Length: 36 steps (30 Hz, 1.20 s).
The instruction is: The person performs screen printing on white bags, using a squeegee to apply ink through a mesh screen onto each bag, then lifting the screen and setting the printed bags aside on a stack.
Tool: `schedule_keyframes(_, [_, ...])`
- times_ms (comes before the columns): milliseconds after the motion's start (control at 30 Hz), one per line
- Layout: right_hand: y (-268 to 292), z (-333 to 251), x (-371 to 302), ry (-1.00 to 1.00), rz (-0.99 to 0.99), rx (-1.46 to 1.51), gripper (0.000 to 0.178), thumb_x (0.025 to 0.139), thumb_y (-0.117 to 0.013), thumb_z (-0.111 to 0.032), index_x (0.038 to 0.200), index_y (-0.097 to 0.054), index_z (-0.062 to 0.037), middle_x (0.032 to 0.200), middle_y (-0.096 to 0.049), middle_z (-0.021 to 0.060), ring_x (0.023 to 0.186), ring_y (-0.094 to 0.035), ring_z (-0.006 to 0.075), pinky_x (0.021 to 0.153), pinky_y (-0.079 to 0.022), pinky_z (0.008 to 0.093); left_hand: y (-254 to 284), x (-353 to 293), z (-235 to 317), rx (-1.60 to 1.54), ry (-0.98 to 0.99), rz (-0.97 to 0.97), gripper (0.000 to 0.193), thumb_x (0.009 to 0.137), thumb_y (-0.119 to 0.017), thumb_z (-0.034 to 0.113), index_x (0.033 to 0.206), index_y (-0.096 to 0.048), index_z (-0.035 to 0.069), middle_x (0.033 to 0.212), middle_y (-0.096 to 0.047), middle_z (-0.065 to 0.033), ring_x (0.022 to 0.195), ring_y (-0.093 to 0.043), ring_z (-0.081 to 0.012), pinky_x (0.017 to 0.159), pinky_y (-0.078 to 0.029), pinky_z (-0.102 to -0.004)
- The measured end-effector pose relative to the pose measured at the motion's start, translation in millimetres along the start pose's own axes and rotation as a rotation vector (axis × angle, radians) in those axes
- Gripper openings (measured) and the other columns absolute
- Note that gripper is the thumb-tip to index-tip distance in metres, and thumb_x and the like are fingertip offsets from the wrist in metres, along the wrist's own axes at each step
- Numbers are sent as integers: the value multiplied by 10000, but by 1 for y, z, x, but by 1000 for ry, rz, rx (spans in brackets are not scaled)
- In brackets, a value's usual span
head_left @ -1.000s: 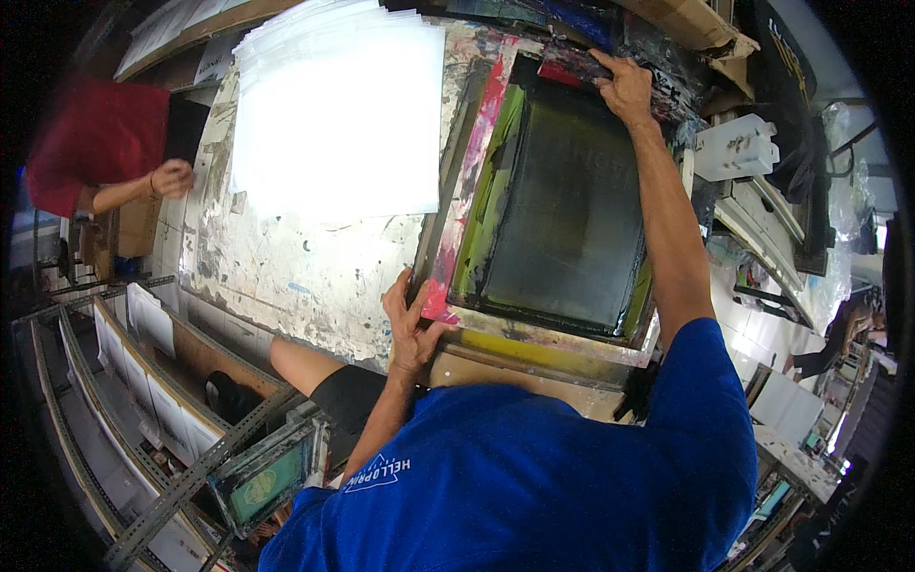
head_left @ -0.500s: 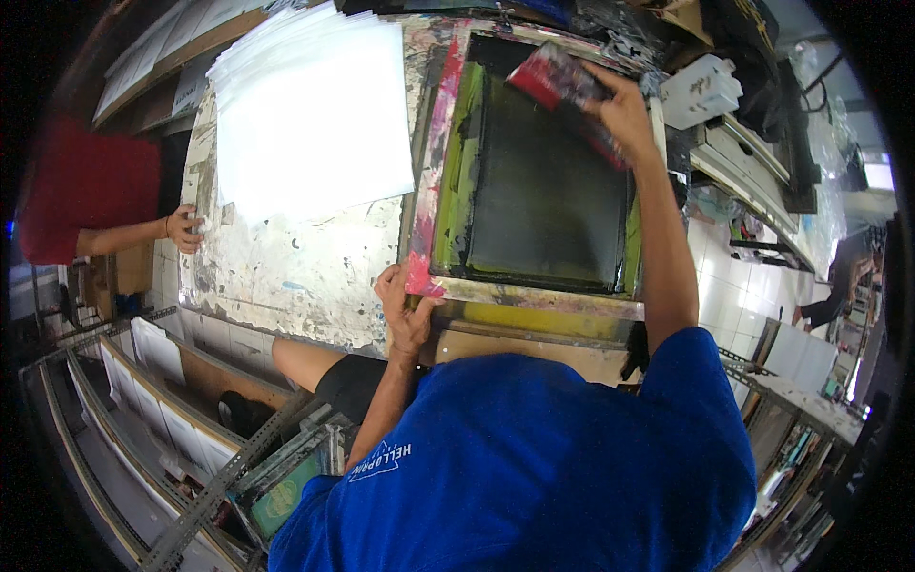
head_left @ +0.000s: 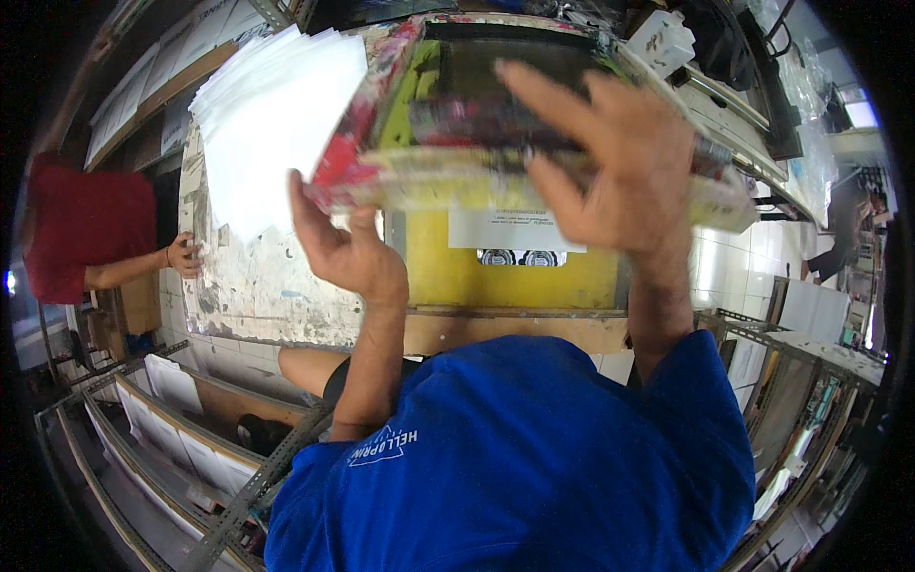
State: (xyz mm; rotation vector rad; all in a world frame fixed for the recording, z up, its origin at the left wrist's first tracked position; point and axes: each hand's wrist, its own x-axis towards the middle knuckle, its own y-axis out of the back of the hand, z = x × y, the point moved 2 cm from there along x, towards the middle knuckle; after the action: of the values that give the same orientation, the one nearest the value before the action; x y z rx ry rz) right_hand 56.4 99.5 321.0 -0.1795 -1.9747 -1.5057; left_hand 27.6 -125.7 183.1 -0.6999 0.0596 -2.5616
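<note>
While the left hand [head_left: 357, 259] holds the near left corner of a screen-printing frame [head_left: 429, 181] between its thumb and fingers, the right hand [head_left: 624, 157] is over the frame's near bar, toward the right, its fingers spread wide and blurred. A dark, reddish squeegee [head_left: 462, 119], also blurred, lies across the near part of the dark mesh [head_left: 510, 67]; whether the right fingertips touch it, I cannot tell. The frame is tilted, its near edge raised above a yellow printing board [head_left: 434, 272]. On that board, beneath the near bar, part of a white printed sheet [head_left: 469, 234] shows, with two round black designs at its near edge. A wooden ledge [head_left: 515, 331] runs along the board's near side. To the left of the frame, a fanned stack of white sheets [head_left: 276, 124] rests on a paint-stained worktop [head_left: 257, 291]. At the worktop's left edge is a co-worker's hand [head_left: 184, 255], belonging to a person in a red shirt [head_left: 91, 224]. Far right, beyond the frame, stands a whitish plastic container [head_left: 660, 43].
</note>
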Motion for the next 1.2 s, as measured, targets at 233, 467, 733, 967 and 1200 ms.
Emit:
schedule_keyframes(233, [20, 70, 93, -52, 27, 174, 477, 756, -658, -259, 1145, -754, 0, 824, -763, 175, 634, -696, 237, 656, -582, 349, -99, 59, -99, -26, 67, -230, 382, 999, -655, 215, 1288, -571, -20, 1127, -635, -99, 1018, -568, -165, 879, -483, -305])
schedule_keyframes(467, [63, 53, 120, 29, -3, 339, 438, 751, -611, -237, 1064, -767, 27, 872, -753, 220, 696, -690, 327, 752, -580, 388, -162, 45, -273, 740, -22, -637, 556, 878, -774, 334, 1376, -636, 131, 1158, -660, -151, 1059, -604, -325, 934, -477, -418])
schedule_keyframes(733, [56, 62, 116, 55, 64, 207, 413, 778, -616, -244, 1078, -777, -10, 920, -749, 226, 801, -697, 335, 808, -568, 370, -184, 35, -272, 629, 258, -729, 241, 837, -825, 255, 969, -774, 59, 902, -742, -128, 781, -685, -241, 720, -524, -375])
schedule_keyframes(967, [58, 68, 138, -10, -130, 339, 413, 821, -638, -260, 1100, -761, 19, 952, -755, 219, 816, -704, 295, 804, -564, 345, -147, 43, -231, 342, 168, -455, 233, 866, -781, 217, 938, -739, -1, 770, -729, -121, 680, -664, -221, 680, -507, -335])
schedule_keyframes(1200, [53, 57, 138, -48, -50, 353, 409, 836, -685, -251, 1137, -746, 18, 996, -760, 218, 832, -712, 275, 808, -556, 333, -14, 72, -237, 243, 298, -196, 161, 919, -712, 79, 949, -710, -79, 808, -698, -81, 755, -601, -116, 708, -491, -270])
